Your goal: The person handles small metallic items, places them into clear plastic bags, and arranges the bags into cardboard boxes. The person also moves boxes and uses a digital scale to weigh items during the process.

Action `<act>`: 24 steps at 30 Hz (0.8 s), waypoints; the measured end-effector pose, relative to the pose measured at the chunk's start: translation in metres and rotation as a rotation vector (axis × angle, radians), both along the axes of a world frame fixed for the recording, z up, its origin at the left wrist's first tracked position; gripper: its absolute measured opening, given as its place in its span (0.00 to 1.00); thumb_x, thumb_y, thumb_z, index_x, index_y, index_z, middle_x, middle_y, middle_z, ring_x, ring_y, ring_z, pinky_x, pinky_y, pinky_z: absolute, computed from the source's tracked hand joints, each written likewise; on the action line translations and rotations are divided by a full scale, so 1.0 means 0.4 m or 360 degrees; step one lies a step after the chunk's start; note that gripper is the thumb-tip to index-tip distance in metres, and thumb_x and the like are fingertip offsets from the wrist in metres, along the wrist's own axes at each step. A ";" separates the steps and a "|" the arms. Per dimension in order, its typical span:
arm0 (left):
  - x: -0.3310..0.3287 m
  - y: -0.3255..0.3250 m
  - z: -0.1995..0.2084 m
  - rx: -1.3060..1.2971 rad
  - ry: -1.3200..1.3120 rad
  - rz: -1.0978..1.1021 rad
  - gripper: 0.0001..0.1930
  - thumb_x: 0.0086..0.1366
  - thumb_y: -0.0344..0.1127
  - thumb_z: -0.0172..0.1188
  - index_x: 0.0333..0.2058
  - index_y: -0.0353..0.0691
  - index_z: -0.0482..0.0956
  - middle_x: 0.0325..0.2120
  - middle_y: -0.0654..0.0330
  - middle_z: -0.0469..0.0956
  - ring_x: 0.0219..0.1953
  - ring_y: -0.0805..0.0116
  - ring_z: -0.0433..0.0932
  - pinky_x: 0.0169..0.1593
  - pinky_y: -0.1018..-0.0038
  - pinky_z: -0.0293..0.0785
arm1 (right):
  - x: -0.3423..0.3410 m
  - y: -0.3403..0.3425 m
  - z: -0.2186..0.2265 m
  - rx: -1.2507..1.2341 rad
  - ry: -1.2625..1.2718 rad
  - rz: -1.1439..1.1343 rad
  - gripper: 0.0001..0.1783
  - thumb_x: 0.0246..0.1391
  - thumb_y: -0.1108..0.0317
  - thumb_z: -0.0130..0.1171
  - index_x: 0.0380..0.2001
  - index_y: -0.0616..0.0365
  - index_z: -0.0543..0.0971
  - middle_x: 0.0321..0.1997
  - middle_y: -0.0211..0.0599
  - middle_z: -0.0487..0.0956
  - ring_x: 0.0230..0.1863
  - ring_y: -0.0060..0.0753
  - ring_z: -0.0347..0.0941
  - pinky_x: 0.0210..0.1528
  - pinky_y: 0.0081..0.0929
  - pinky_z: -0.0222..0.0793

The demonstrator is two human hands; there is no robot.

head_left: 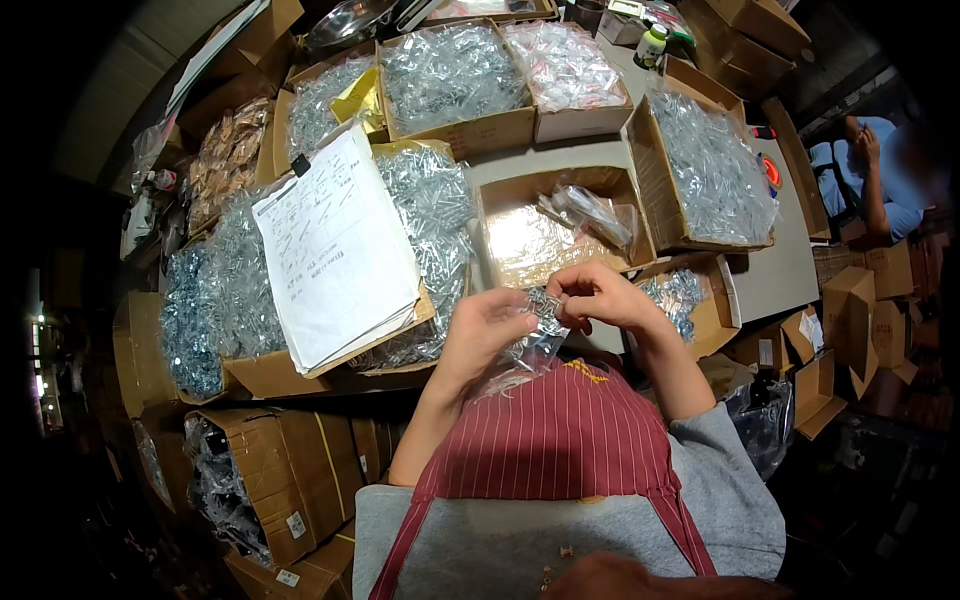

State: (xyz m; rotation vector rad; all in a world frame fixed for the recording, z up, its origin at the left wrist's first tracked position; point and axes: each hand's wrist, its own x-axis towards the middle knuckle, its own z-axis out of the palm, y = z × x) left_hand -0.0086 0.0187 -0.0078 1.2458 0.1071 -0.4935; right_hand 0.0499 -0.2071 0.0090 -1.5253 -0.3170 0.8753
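Observation:
Close in front of my apron, my left hand grips the side of a small see-through plastic bag. Shiny metal pieces show at the bag's top, too small to name. Opposite it, my right hand is closed, thumb and fingertips pinched together at the bag's upper edge. Whether those fingers hold the film or one of the pieces is hidden. Just beyond both hands lies a shallow cardboard box with a few filled plastic packets inside.
Boxes heaped with bagged metal hardware ring the table. A clipboard with written sheets lies over boxes at the left. A green bottle stands at the back. Cartons are stacked lower left; another person sits far right.

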 end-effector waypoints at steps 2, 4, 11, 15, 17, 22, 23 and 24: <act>0.000 0.000 0.000 0.0010 -0.0009 -0.0001 0.18 0.59 0.28 0.67 0.45 0.23 0.77 0.33 0.56 0.81 0.35 0.74 0.79 0.39 0.79 0.74 | -0.001 0.003 0.007 -0.0007 0.0055 -0.0011 0.04 0.44 0.72 0.56 0.25 0.62 0.77 0.21 0.26 0.75 0.25 0.16 0.69 0.29 0.20 0.66; 0.001 -0.002 0.003 0.0022 -0.0016 0.0001 0.18 0.59 0.28 0.67 0.45 0.23 0.78 0.34 0.57 0.81 0.35 0.74 0.78 0.39 0.79 0.74 | 0.000 0.002 -0.004 -0.0004 0.0044 -0.0010 0.04 0.44 0.73 0.56 0.24 0.62 0.76 0.21 0.25 0.74 0.25 0.16 0.69 0.28 0.20 0.65; 0.002 -0.003 0.001 0.0049 -0.0028 -0.0009 0.18 0.59 0.28 0.68 0.46 0.22 0.78 0.34 0.56 0.81 0.36 0.74 0.78 0.39 0.79 0.74 | -0.005 0.003 -0.001 0.0035 0.0074 -0.0040 0.03 0.44 0.73 0.56 0.22 0.61 0.74 0.21 0.23 0.73 0.25 0.14 0.67 0.27 0.19 0.63; 0.003 -0.003 0.004 0.0005 0.0001 -0.0016 0.18 0.59 0.28 0.68 0.46 0.23 0.78 0.34 0.56 0.82 0.36 0.74 0.79 0.39 0.79 0.75 | -0.007 0.002 -0.003 0.0050 0.0104 -0.0063 0.03 0.44 0.73 0.55 0.21 0.61 0.74 0.20 0.22 0.73 0.25 0.13 0.66 0.26 0.17 0.61; 0.004 -0.002 0.004 -0.0013 0.0009 -0.0011 0.18 0.59 0.28 0.68 0.46 0.23 0.78 0.34 0.55 0.82 0.35 0.73 0.79 0.39 0.79 0.75 | -0.007 0.002 -0.001 0.0050 0.0119 -0.0065 0.04 0.44 0.73 0.55 0.20 0.61 0.73 0.20 0.22 0.72 0.24 0.12 0.66 0.26 0.17 0.60; 0.008 0.002 0.001 -0.0023 0.0021 0.0010 0.18 0.60 0.27 0.67 0.47 0.25 0.78 0.35 0.55 0.83 0.35 0.73 0.80 0.39 0.80 0.76 | -0.012 0.001 -0.001 0.0121 0.0132 -0.0080 0.04 0.44 0.74 0.55 0.19 0.60 0.73 0.19 0.22 0.72 0.24 0.12 0.65 0.25 0.17 0.59; 0.008 0.002 0.000 -0.0030 0.0012 0.0018 0.18 0.60 0.27 0.67 0.47 0.25 0.78 0.35 0.55 0.83 0.35 0.73 0.80 0.40 0.80 0.76 | -0.014 0.002 -0.001 0.0132 0.0142 -0.0095 0.04 0.44 0.74 0.55 0.19 0.60 0.73 0.19 0.22 0.72 0.23 0.12 0.64 0.25 0.17 0.59; 0.008 0.002 -0.001 -0.0037 0.0003 0.0027 0.18 0.60 0.27 0.67 0.47 0.25 0.78 0.35 0.55 0.83 0.35 0.73 0.80 0.40 0.80 0.76 | -0.017 0.004 0.002 0.0136 0.0144 -0.0113 0.04 0.44 0.74 0.55 0.19 0.60 0.73 0.19 0.22 0.72 0.23 0.13 0.64 0.25 0.17 0.59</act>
